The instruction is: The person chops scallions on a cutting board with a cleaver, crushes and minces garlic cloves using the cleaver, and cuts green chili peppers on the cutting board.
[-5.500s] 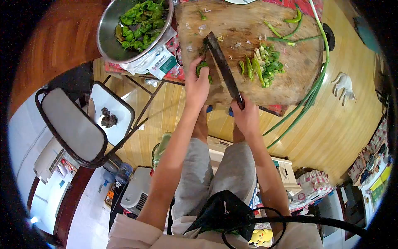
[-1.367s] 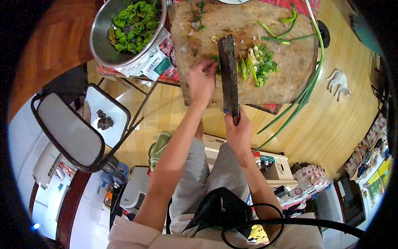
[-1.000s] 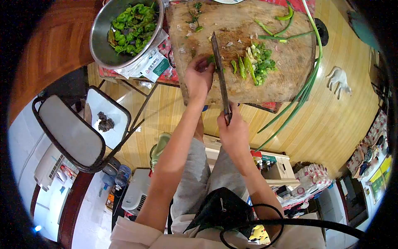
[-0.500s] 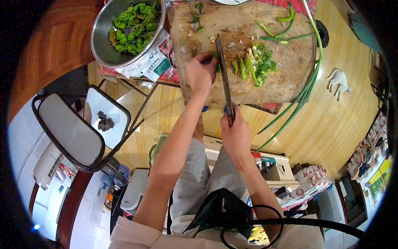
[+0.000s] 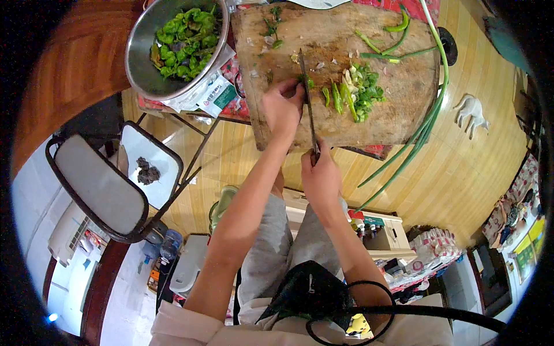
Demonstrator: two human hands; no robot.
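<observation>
My right hand (image 5: 321,176) grips the handle of a kitchen knife (image 5: 307,104), its long blade pointing away from me over the wooden cutting board (image 5: 271,69). Left of the blade, my left hand (image 5: 283,109) is closed with fingers curled close to it, pressing a green vegetable piece mostly hidden by the fingers. A small green bit (image 5: 310,83) shows at the blade's right side. Further right lie long green chilli peppers (image 5: 336,98) and a pile of chopped scallion (image 5: 365,89).
A metal bowl (image 5: 135,63) of green peppers (image 5: 187,43) stands left of the board, beside a white-and-green packet (image 5: 218,97). Long scallion stalks (image 5: 430,124) hang over the right edge. A folding chair (image 5: 101,184) stands at left; a white cat (image 5: 472,112) is on the floor.
The knife has shifted slightly left and looks more upright, nearer my left fingers. My right hand moved a little left with it. A green bit now shows right of the blade.
</observation>
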